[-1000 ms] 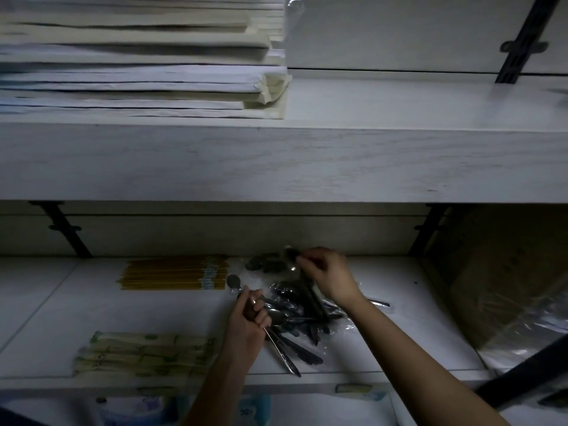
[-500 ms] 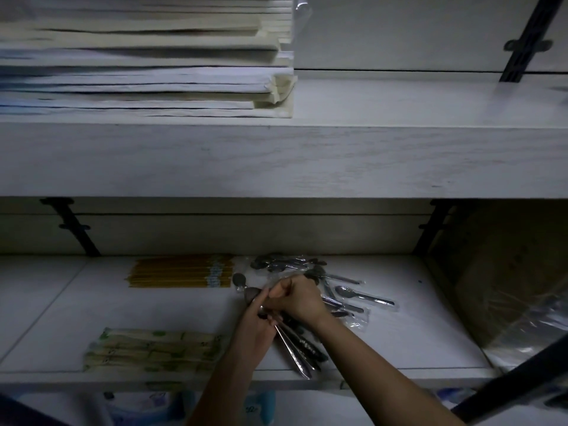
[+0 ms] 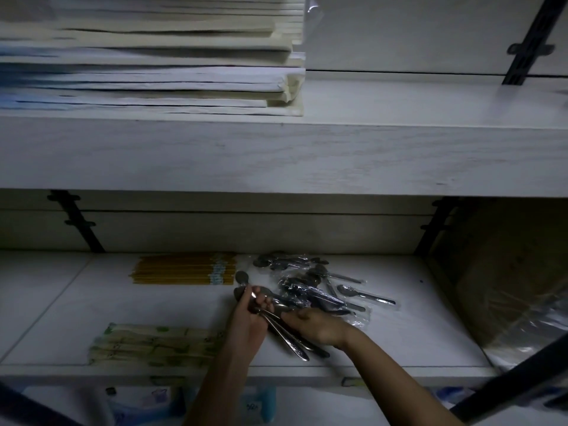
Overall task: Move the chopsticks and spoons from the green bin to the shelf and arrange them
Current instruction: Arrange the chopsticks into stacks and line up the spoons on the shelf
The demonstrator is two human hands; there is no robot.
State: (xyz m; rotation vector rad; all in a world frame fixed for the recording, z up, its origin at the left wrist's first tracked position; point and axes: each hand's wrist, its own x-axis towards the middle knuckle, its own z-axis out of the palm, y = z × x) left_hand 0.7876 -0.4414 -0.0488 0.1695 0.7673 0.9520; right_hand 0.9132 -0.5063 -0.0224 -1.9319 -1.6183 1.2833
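Note:
My left hand (image 3: 247, 321) grips a bunch of metal spoons (image 3: 289, 338) on the lower white shelf (image 3: 399, 342), bowls up by my fingers and handles pointing toward the shelf's front edge. Just right of that bunch lies my right hand (image 3: 319, 325), fingers curled against the handles; I cannot see whether it grips them. Behind the hands lies a loose pile of spoons in clear plastic wrappers (image 3: 310, 287). A bundle of yellow chopsticks (image 3: 184, 269) rests at the back left. Paper-wrapped chopsticks (image 3: 153, 344) lie near the front left. The green bin is out of view.
The upper shelf (image 3: 307, 155) overhangs the work area and carries a tall stack of papers (image 3: 147, 56). Black wall brackets (image 3: 76, 222) hold the shelves. A cardboard box with plastic film (image 3: 504, 287) stands at the right end. A dark bar (image 3: 507, 385) crosses the bottom right.
My right hand came back from the wrapped pile to the bunch, then slid down along the handles. My left hand kept its hold on the spoons, which now number more.

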